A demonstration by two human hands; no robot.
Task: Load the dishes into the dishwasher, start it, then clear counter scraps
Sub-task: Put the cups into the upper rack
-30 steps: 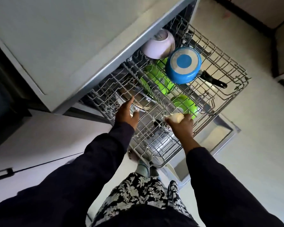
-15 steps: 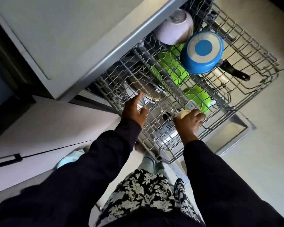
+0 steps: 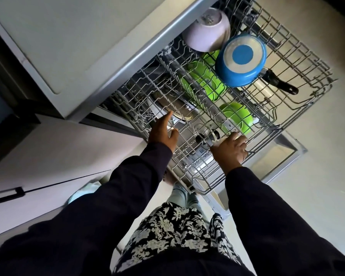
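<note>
The dishwasher's wire rack [image 3: 307, 62] is pulled out below the counter. On it lie a pink bowl [image 3: 207, 30] and a blue pan [image 3: 241, 60], bottom up, its black handle [image 3: 281, 84] pointing right. Under the wires show green plates [image 3: 203, 82], a green bowl [image 3: 237, 116] and a steel pan [image 3: 173, 108]. My left hand [image 3: 162, 132] rests on the rack's near wires with straight fingers. My right hand [image 3: 229, 150] curls over a pale cream object [image 3: 236, 134] at the rack's front edge. Only a sliver of that object shows.
The grey counter [image 3: 48, 36] overhangs the rack on the left. The open dishwasher door [image 3: 277, 156] lies below the rack, near my legs. White cabinet fronts [image 3: 48, 156] stand at the left, and pale floor [image 3: 317, 176] spreads to the right.
My right hand's fingers have closed further over the pale object, hiding most of it. My left hand stays on the rack wires. The view has tilted, so the rack sits higher and further right.
</note>
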